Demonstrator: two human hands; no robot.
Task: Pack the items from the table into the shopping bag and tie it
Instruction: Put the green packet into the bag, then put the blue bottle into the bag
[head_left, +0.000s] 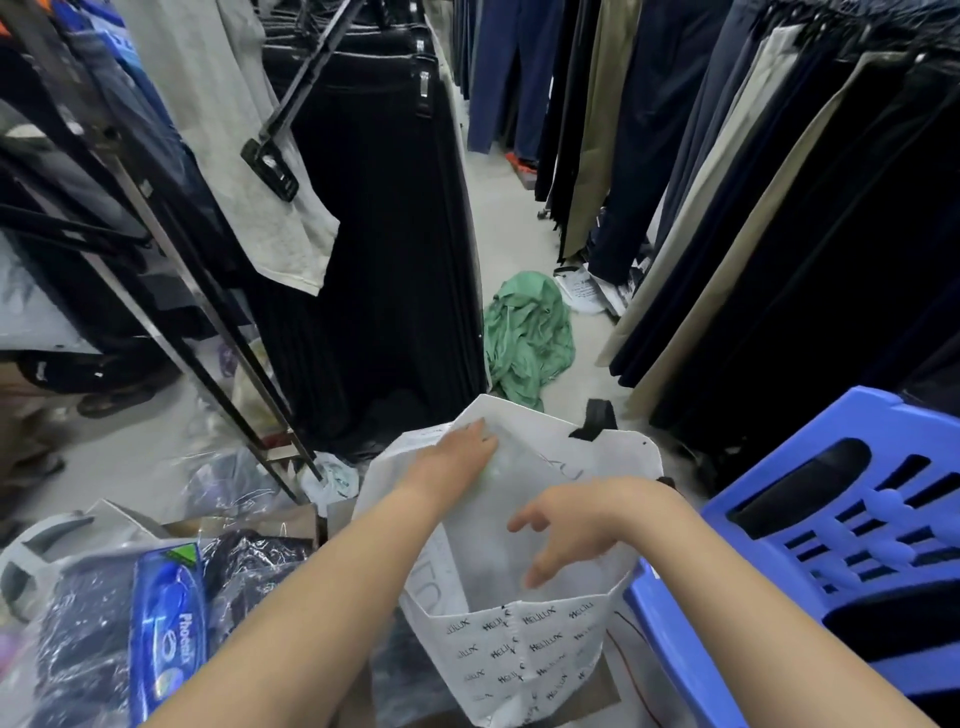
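A white shopping bag (524, 654) printed with small black logos stands open low in the middle, its black handle (597, 418) at the far rim. My left hand (460, 449) lies flat on a pale packet at the bag's far inner wall, fingers spread. My right hand (563, 525) hovers over the bag's mouth with its fingers apart and curled downward, holding nothing. To the left lie dark clothes in clear plastic wrap (83, 623) and a blue Phoenix packet (166, 623).
A blue plastic stool (831, 545) stands close on the right. Racks of dark and beige trousers (753, 208) line both sides of a narrow aisle. A green garment (527, 338) lies crumpled on the floor ahead. A black metal rack frame (208, 364) slants at left.
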